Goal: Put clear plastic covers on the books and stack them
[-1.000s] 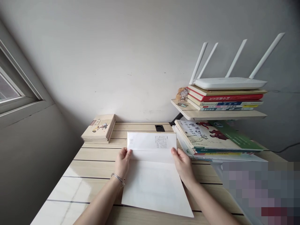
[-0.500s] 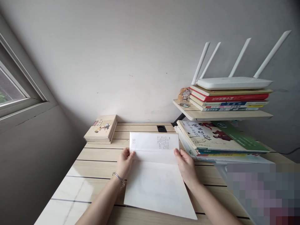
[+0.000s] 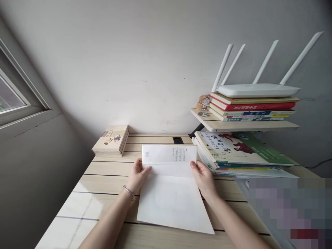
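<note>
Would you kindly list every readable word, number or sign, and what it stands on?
"129": cover of the green-and-white book.
"你": larger title, same cover; its other characters are uncertain.
Too small: print in the open book.
Too blurred: left book stack, shelf books, spines beneath the green-and-white book, its round badge.

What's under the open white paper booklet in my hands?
A pale, dark-striped wooden tabletop shows around the booklet. Your bare left hand and bare right hand hold its sides. Whatever lies directly beneath is covered.
</note>
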`<state>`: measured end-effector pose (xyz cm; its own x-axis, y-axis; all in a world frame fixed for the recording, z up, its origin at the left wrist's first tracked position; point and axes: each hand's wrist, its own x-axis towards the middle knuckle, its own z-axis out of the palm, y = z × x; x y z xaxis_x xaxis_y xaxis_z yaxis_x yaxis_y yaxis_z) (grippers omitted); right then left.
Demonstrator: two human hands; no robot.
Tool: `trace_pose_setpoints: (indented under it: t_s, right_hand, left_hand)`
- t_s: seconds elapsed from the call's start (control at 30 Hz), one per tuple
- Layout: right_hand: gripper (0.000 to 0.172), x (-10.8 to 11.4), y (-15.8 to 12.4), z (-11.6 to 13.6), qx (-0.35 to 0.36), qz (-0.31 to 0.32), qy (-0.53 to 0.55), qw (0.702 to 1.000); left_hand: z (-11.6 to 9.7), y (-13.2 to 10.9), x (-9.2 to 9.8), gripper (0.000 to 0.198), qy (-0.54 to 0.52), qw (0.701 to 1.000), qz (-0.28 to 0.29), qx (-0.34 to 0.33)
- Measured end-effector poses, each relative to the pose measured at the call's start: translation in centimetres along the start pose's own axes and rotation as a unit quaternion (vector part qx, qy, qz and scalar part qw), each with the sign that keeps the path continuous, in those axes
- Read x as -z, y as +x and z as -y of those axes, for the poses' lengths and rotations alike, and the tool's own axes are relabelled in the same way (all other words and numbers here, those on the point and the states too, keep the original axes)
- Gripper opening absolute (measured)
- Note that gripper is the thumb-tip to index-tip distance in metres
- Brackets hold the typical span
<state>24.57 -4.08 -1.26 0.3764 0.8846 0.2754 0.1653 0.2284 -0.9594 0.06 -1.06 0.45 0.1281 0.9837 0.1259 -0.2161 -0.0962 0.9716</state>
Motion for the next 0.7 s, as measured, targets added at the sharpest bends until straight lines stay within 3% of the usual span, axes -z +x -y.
trace_pose_setpoints:
  t_s: [0.13, 0.27, 0.33, 0.43, 0.5, 0.57, 0.7]
  right_hand:
    - [0.039, 1.1, 0.8, 1.3, -0.047, 0.115, 0.063, 0.990]
    - [0.034, 3.0, 1.8, 2.6, -0.045, 0.213, 0.031, 0.976]
    - [0.027, 3.9, 1.9, 3.3, -0.015, 0.248, -0.002, 0.969]
    - [0.020, 4.8, 1.6, 4.5, 0.036, 0.331, -0.059, 0.941]
    - [0.017, 5.3, 1.0, 5.2, 0.072, 0.381, -0.105, 0.916]
    - [0.017, 5.7, -0.1, 5.7, 0.112, 0.405, -0.167, 0.892]
    - [0.038, 6.7, -3.1, 5.4, 0.189, 0.402, -0.294, 0.846]
  left_hand:
    - [-0.3, 0.1, -0.1, 0.037, -0.024, 0.999, -0.008, 0.029]
    - [-0.2, 0.2, 0.2, 0.029, -0.010, 1.000, -0.008, 0.018]
    - [-0.7, 0.3, 0.7, 0.021, 0.025, 0.999, 0.021, -0.001]
    - [-2.2, 0.3, 1.6, 0.015, 0.130, 0.983, 0.126, -0.040]
    - [-3.4, 0.1, 2.3, 0.008, 0.221, 0.951, 0.204, -0.068]
    - [-4.2, -0.5, 2.8, 0.007, 0.329, 0.901, 0.261, -0.106]
    - [-4.5, -2.8, 3.8, 0.044, 0.556, 0.752, 0.309, -0.175]
